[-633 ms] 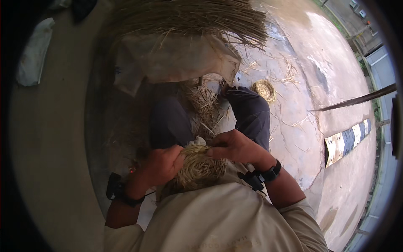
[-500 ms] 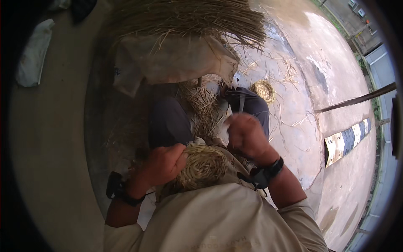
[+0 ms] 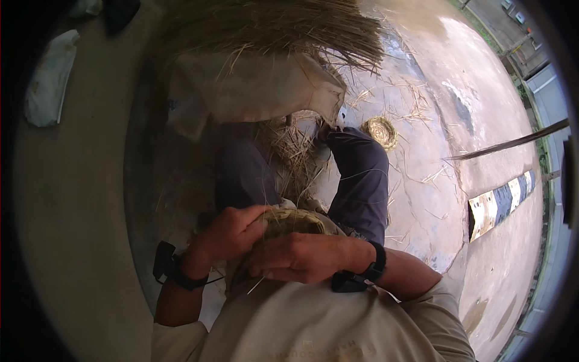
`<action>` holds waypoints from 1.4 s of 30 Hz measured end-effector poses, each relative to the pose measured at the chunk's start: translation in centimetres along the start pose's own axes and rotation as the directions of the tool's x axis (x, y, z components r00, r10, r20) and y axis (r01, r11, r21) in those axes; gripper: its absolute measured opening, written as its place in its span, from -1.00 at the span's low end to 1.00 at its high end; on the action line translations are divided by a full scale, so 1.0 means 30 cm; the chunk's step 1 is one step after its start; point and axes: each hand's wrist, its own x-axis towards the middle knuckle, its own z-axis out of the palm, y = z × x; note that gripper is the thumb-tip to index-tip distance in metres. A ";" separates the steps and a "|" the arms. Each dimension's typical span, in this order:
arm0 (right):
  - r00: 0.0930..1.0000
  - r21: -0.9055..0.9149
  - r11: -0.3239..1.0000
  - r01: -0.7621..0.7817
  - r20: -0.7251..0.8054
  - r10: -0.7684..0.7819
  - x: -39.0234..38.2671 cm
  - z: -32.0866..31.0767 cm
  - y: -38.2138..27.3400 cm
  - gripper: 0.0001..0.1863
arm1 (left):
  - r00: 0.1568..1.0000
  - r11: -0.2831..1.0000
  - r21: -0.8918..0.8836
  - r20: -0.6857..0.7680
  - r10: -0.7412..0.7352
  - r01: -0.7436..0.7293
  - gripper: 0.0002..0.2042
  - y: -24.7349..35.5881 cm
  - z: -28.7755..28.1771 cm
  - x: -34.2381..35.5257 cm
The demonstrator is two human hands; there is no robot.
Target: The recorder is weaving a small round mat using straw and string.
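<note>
A concrete floor (image 3: 458, 181) strewn with straw. Above the person's lap, the left hand (image 3: 232, 232) and right hand (image 3: 301, 256) both grip a coiled straw basket (image 3: 292, 222).

1. A beige short-sleeved shirt (image 3: 313, 326) covers the torso.
2. Dark navy trousers (image 3: 362, 175) lie beyond the shirt.
3. Above the shirt's sleeves, each wrist wears a black band: left wristband (image 3: 181, 279) with a small black box and thin cable, right wristband (image 3: 377, 265).

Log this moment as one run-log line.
left hand: grips woven straw coil | right hand: lies across coil, fingers curled | lap: loose straw | ground: small finished coil
</note>
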 end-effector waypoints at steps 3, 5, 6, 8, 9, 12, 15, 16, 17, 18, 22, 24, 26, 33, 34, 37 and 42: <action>0.999 -0.057 0.998 0.027 0.033 -0.025 -0.001 -0.009 0.006 -0.73 | 0.998 0.995 0.088 0.048 -0.051 0.047 -0.76 0.019 -0.016 0.009; 0.998 -0.153 0.986 0.061 -0.001 -0.062 -0.035 -0.036 -0.016 -0.72 | 0.995 0.988 0.126 0.043 -0.092 0.086 -0.78 0.017 -0.020 0.007; 0.994 -0.195 0.979 0.065 -0.075 -0.081 -0.071 -0.068 -0.024 -0.72 | 0.996 0.991 0.099 0.015 -0.086 0.085 -0.78 0.005 -0.015 0.000; 0.943 -0.051 0.996 -0.075 -0.329 0.055 -0.221 -0.140 -0.044 -0.72 | 0.991 0.992 0.049 -0.071 -0.116 0.120 -0.78 -0.016 -0.017 -0.018; 0.855 0.033 0.982 -0.185 -0.487 0.177 -0.319 -0.183 -0.050 -0.70 | 0.980 0.988 0.023 -0.130 -0.152 0.156 -0.76 -0.037 -0.030 -0.034; 0.342 0.005 0.739 -0.674 -0.885 0.317 -0.618 -0.346 -0.115 -0.71 | 0.922 0.984 0.010 -0.350 -0.165 0.179 -0.74 -0.082 -0.075 -0.049; -0.022 0.163 0.698 -0.697 -0.978 0.207 -0.716 -0.357 -0.245 -0.57 | 0.881 0.980 0.090 -0.457 -0.118 0.177 -0.74 -0.060 -0.118 -0.028; -0.024 0.150 0.725 -0.672 -0.983 0.182 -0.699 -0.335 -0.260 -0.59 | 0.879 0.976 0.125 -0.466 -0.099 0.176 -0.74 -0.052 -0.124 -0.022; -0.027 0.137 0.751 -0.646 -0.987 0.157 -0.667 -0.306 -0.265 -0.61 | 0.885 0.971 0.166 -0.459 -0.079 0.173 -0.74 -0.046 -0.115 -0.020; 0.061 0.128 0.770 -0.625 -0.975 0.212 -0.635 -0.273 -0.269 -0.65 | 0.891 0.963 0.211 -0.450 -0.055 0.166 -0.75 -0.030 -0.098 -0.010; 0.606 0.041 0.926 -0.376 -0.745 0.279 -0.358 -0.068 -0.140 -0.72 | 0.942 0.938 0.323 -0.336 -0.009 0.125 -0.78 0.042 -0.028 0.009; 0.822 -0.395 0.812 -0.429 -0.543 0.171 -0.182 -0.030 -0.154 -0.76 | 0.945 0.955 0.271 -0.325 -0.028 0.121 -0.78 0.070 -0.001 -0.002; 0.821 -0.409 0.796 -0.447 -0.540 0.184 -0.142 0.002 -0.115 -0.80 | 0.946 0.961 0.257 -0.324 -0.013 0.101 -0.79 0.084 0.006 -0.007; 0.782 -0.357 0.805 -0.474 -0.592 0.197 -0.135 0.025 -0.096 -0.86 | 0.951 0.971 0.229 -0.310 0.001 0.074 -0.79 0.087 0.023 -0.009; 0.778 -0.350 0.803 -0.482 -0.593 0.209 -0.138 0.028 -0.097 -0.86 | 0.952 0.969 0.236 -0.307 0.006 0.070 -0.80 0.087 0.024 -0.007; 0.785 -0.349 0.808 -0.476 -0.583 0.211 -0.138 0.020 -0.097 -0.87 | 0.951 0.972 0.234 -0.308 0.039 0.035 -0.80 0.098 0.032 0.002; 0.783 -0.330 0.805 -0.492 -0.572 0.244 -0.115 0.017 -0.119 -0.87 | 0.924 0.907 0.421 -0.355 0.142 0.023 -0.83 0.103 0.079 -0.008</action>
